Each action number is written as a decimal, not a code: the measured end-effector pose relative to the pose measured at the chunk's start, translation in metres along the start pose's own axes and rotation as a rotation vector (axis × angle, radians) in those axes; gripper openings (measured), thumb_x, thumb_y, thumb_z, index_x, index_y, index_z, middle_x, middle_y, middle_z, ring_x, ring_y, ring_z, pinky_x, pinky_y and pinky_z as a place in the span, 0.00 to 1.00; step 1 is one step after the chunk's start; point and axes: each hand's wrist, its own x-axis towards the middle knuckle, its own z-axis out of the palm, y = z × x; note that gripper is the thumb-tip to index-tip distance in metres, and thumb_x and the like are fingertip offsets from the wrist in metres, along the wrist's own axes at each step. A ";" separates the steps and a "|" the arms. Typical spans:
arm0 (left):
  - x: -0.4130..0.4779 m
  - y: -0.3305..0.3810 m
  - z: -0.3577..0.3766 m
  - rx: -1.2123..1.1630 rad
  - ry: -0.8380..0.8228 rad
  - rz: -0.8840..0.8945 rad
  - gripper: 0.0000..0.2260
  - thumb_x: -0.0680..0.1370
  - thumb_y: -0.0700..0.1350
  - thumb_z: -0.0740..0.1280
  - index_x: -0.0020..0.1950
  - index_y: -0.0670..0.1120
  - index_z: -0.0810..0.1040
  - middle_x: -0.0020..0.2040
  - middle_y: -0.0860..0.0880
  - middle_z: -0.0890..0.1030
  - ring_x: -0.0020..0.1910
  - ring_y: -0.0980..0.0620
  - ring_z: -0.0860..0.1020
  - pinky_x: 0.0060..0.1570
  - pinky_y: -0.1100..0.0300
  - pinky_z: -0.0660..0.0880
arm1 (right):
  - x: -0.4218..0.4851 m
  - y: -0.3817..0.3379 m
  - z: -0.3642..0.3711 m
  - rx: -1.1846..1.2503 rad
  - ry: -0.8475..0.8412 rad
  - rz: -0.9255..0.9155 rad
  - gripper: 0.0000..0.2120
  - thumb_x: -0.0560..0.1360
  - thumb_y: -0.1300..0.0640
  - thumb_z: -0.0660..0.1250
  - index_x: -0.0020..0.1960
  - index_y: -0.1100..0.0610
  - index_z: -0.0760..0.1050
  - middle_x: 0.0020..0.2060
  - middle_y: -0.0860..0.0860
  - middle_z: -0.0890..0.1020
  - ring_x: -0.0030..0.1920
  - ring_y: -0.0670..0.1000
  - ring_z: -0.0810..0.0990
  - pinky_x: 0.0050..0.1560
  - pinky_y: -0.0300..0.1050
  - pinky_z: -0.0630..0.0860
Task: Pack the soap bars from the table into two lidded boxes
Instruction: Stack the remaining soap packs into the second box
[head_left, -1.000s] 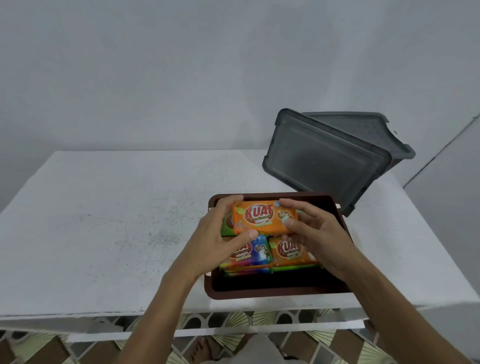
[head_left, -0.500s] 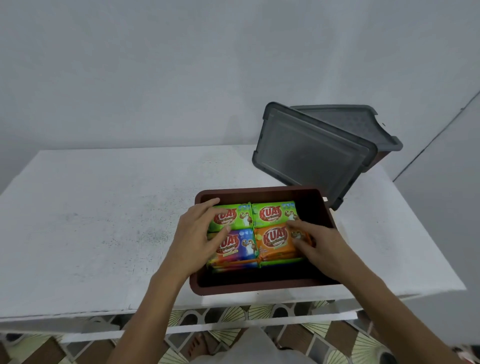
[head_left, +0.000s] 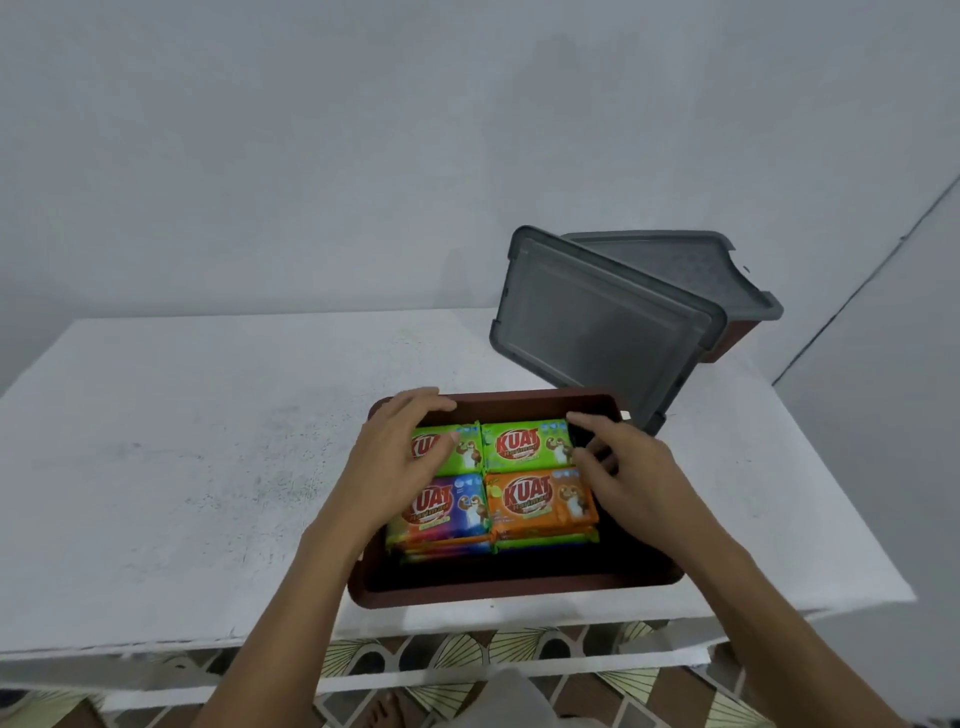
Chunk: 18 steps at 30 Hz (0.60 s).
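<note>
A brown open box (head_left: 514, 587) sits at the table's front edge with several wrapped soap bars stacked inside. On top lie two green bars (head_left: 524, 447), a blue-purple bar (head_left: 457, 506) and an orange bar (head_left: 540, 501). My left hand (head_left: 400, 462) hovers over the left green bar, fingers loosely bent, holding nothing. My right hand (head_left: 628, 478) is at the right end of the bars, fingers relaxed above the right green bar, also holding nothing. A grey lid (head_left: 597, 322) leans against a second lidded brown box (head_left: 727, 291) behind.
The white table (head_left: 182, 467) spreads wide to the left of the box. Its front edge (head_left: 156, 644) lies close to me, with patterned floor tiles below. A grey wall rises behind the table.
The orange bar that both hands held above the box now lies in the box at the front right. Both hands have let go and lifted toward the green bars.
</note>
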 end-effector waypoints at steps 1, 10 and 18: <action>0.008 0.006 0.001 -0.023 -0.006 0.004 0.13 0.78 0.53 0.66 0.63 0.55 0.75 0.67 0.55 0.73 0.64 0.56 0.72 0.61 0.55 0.71 | 0.004 0.000 -0.008 0.045 0.026 0.002 0.19 0.80 0.51 0.62 0.71 0.47 0.68 0.50 0.43 0.77 0.42 0.38 0.77 0.38 0.26 0.71; 0.125 0.035 0.019 -0.187 -0.040 -0.086 0.12 0.79 0.49 0.65 0.62 0.52 0.75 0.52 0.52 0.81 0.47 0.56 0.80 0.47 0.62 0.73 | 0.043 0.040 -0.058 0.425 0.339 0.160 0.15 0.81 0.54 0.61 0.67 0.50 0.71 0.43 0.50 0.83 0.42 0.48 0.83 0.47 0.46 0.82; 0.206 0.039 0.058 -0.442 -0.118 -0.506 0.24 0.83 0.57 0.50 0.73 0.45 0.63 0.54 0.43 0.80 0.49 0.46 0.79 0.55 0.50 0.74 | 0.074 0.091 -0.055 0.882 0.280 0.663 0.21 0.82 0.42 0.54 0.71 0.49 0.63 0.48 0.56 0.82 0.46 0.58 0.83 0.45 0.49 0.81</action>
